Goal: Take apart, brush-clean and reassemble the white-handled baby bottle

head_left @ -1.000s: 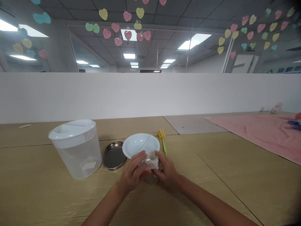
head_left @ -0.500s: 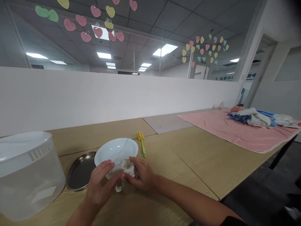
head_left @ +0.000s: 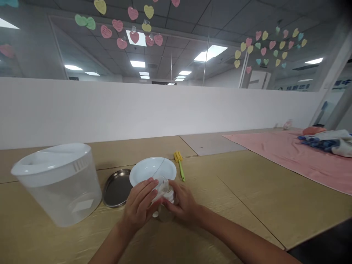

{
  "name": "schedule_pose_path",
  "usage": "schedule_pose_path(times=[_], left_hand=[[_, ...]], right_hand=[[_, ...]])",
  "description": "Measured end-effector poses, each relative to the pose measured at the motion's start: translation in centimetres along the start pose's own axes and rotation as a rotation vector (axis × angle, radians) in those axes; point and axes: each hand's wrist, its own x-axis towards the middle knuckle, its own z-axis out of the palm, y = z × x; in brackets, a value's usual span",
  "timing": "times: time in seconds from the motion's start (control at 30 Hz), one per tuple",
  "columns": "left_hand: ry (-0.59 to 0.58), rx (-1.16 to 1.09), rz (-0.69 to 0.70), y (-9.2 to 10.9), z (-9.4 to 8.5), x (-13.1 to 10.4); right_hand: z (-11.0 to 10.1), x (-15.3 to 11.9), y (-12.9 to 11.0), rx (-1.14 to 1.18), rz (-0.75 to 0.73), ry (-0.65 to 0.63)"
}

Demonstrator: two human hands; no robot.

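A clear bottle (head_left: 166, 213) with a white collar and a clear top stands low in the centre, just in front of a white bowl (head_left: 150, 167). From the right, my right hand (head_left: 183, 201) has its fingers and thumb around the bottle's collar. On the left, my left hand (head_left: 143, 203) is curved round a clear, cup-like piece (head_left: 160, 189) beside the bottle's top; its exact shape is hard to make out. A small white part shows below my left fingers. The bowl's near edge is hidden behind both hands.
A large translucent lidded tub (head_left: 66, 187) stands at the left, with a dark round metal tray (head_left: 117, 189) beside it. Behind the hands lies a yellow-headed brush with a green handle (head_left: 181, 171). At the right, a pink cloth (head_left: 275, 150) bears piled clothes (head_left: 321, 141).
The view has turned left, so everything sits further right. My left hand's fingers have come closer together around the clear piece, nearer the bottle's top.
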Motion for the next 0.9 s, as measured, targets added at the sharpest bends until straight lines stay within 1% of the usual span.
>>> schedule_pose_path(times=[0.17, 0.27, 0.37, 0.43, 0.57, 0.67, 0.8, 0.9], left_hand=[[-0.015, 0.003, 0.046, 0.15, -0.05, 0.18], [-0.013, 0.019, 0.065, 0.32, -0.03, 0.38], [0.013, 0.02, 0.08, 0.49, 0.04, 0.37], [0.042, 0.011, 0.077, 0.55, 0.13, 0.22], [0.096, -0.075, 0.017, 0.55, 0.3, 0.09], [0.09, -0.11, 0.005, 0.54, 0.26, 0.4], [0.086, -0.101, 0.033, 0.59, 0.09, 0.77], [0.085, -0.106, 0.051, 0.65, -0.01, 0.84]], right_hand=[[-0.21, 0.03, -0.52, 0.065, 0.024, -0.044], [-0.33, 0.05, -0.72, 0.087, 0.005, -0.039], [-0.35, 0.06, -0.62, 0.101, -0.021, -0.049], [-0.3, 0.08, -0.46, 0.112, -0.042, -0.045], [-0.14, 0.18, -0.26, 0.119, -0.067, -0.025], [-0.11, 0.21, -0.3, 0.111, -0.061, -0.033], [-0.18, 0.12, -0.35, 0.076, -0.035, -0.042], [-0.24, 0.1, -0.32, 0.07, -0.054, -0.037]])
